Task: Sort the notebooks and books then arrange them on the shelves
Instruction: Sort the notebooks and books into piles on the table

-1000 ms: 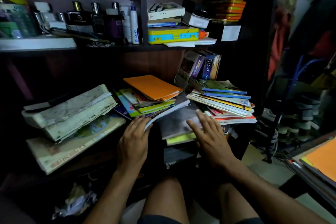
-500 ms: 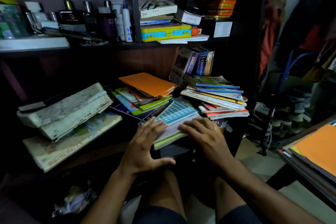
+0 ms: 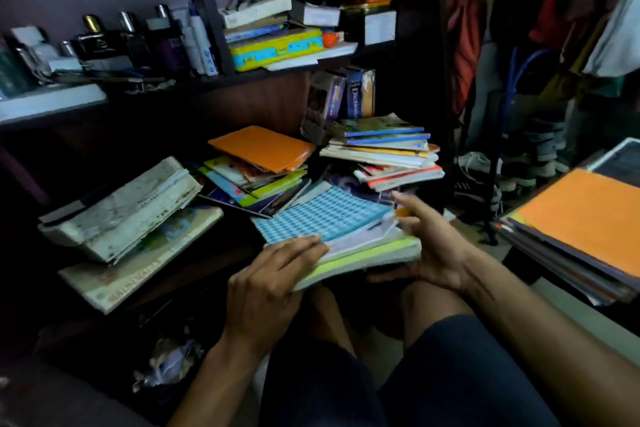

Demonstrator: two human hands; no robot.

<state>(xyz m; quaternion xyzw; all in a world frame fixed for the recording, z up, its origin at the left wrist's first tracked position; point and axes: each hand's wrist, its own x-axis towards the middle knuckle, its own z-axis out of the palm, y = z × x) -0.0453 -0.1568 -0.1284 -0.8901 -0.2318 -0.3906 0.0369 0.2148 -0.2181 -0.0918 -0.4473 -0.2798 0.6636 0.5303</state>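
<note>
Head view: small stack of notebooks (image 3: 349,243), blue-checked cover on top, lies flat at the front of the lower shelf (image 3: 194,263), long axis left-right. Left hand (image 3: 266,284) grips its near-left corner; right hand (image 3: 433,246) cups the right end, thumb underneath. Stack underside hidden.

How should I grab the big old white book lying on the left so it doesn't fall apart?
Probably best by its thick near end, from the front, one hand under and one on top. The worn white book lies tilted on a flat atlas-like book, its page edges facing you and looking ragged, so pinching pages could tear them. Both hands now hold another stack.
</note>
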